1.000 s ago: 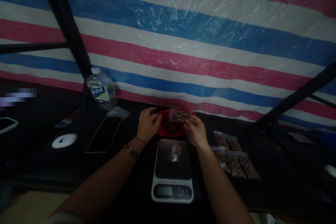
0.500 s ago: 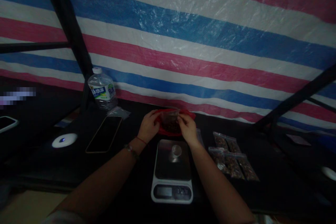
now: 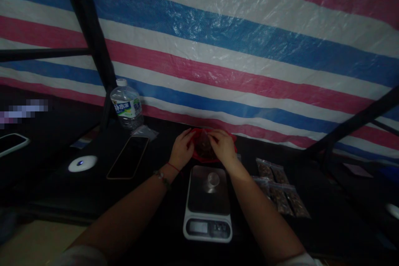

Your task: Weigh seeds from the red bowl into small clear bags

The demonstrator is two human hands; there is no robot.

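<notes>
My left hand (image 3: 182, 149) is curled at the near-left rim of a red plastic bag (image 3: 202, 159), fingers closed on its edge. Inside the opened red bag lies dark, loose stuff, too dim to name. At the bag's right side my right hand (image 3: 223, 148) pinches a small clear zip bag (image 3: 204, 140), held upright over the red bag; its lower part is blurred. Just in front of both hands stands a white kitchen scale (image 3: 208, 212) with a dark plate. A small round, shiny, clear thing (image 3: 213, 179) rests on that plate.
Filled zip bags (image 3: 282, 197) lie to the right. Leftward are a phone (image 3: 128, 158), a white oval device (image 3: 82, 163), a large clear bottle (image 3: 126, 106) and clear bags (image 3: 146, 132). Behind hangs a striped tarp (image 3: 218, 66), with a dark slanted post (image 3: 90, 29) at left.
The view has shifted slightly, moving everything a little right. My right hand has turned further inward over the red bag with the clear zip bag. My left hand stays at the rim.
</notes>
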